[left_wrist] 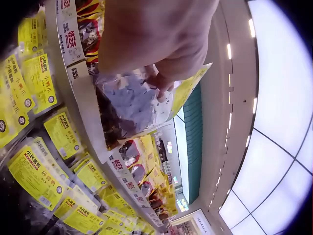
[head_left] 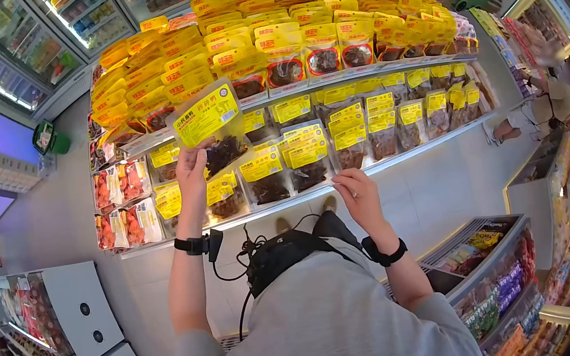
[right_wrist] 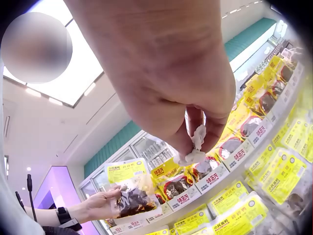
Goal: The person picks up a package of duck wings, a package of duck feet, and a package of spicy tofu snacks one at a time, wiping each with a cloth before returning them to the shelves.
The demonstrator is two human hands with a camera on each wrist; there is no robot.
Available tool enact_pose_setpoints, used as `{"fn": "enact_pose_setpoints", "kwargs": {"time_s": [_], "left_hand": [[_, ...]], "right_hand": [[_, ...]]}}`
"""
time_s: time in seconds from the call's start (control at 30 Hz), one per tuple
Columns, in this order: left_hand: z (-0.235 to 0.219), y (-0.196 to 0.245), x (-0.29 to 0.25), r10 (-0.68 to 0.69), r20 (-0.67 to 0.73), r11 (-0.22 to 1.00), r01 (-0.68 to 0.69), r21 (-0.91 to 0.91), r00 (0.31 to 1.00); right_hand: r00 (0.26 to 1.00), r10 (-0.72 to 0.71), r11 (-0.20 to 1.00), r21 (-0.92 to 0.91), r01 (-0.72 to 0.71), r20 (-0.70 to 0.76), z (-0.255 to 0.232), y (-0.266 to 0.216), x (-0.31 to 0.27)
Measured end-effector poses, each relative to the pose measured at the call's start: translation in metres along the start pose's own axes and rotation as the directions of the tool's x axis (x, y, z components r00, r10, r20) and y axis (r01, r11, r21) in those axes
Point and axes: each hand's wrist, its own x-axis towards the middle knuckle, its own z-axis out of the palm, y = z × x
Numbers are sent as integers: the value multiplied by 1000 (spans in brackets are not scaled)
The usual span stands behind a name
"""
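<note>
My left hand holds up a clear pouch with a yellow label, gripping it by its lower edge. Dark pieces of food show through the lower part of the pouch, which hangs in front of the shelves. In the left wrist view the pouch's back faces the camera, with the fingertips on it. Between the thumb and fingers of my right hand is a crumpled white tissue, pinched close in front of the lower shelf's edge. Similar yellow-labelled pouches stand in rows on that lower shelf.
The upper shelf carries many yellow packets behind a strip of price tags. Red-and-white packs fill the shelf's left end. Behind me on the right is a low display case; a white cabinet stands left. Another person is at far right.
</note>
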Motion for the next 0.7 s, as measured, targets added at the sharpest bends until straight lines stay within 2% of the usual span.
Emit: {"fn": "enact_pose_setpoints", "kwargs": {"time_s": [0.07,0.17,0.2,0.33,0.43,0.5,0.53,0.6,0.63,0.7], "left_hand": [[-1,-21,19,-44,48,999,43,33,998],[23,-41,33,-138,91,990,134,43,986],[24,-61,50,-99,101,995,96,31,990],[30,-107,80,-100,113,994,93,65,989],[40,-133,90,-67,98,998,68,-11,993],[43,-150,90,-92,-1,996,92,2,996],[41,-169,92,-98,5,995,98,0,995],[32,-202,95,-151,-128,975,169,145,980],[30,-208,95,-155,-126,975,173,142,980],[25,-216,97,-222,-138,886,259,384,965]], "right_hand": [[987,149,989,-9,-149,-54,-9,11,-16],[963,259,965,-32,-262,-70,-32,25,-37],[956,282,958,-32,-285,-80,-36,27,-35],[945,302,945,-90,-314,-124,-44,35,-49],[931,338,930,-101,-353,-139,-50,39,-50],[927,348,925,-107,-364,-140,-52,40,-50],[924,354,922,-110,-370,-143,-52,40,-49],[922,361,918,-118,-377,-141,-52,37,-46],[921,364,917,-122,-381,-141,-52,38,-45],[919,378,916,-99,-389,-114,-50,42,-44]]}}
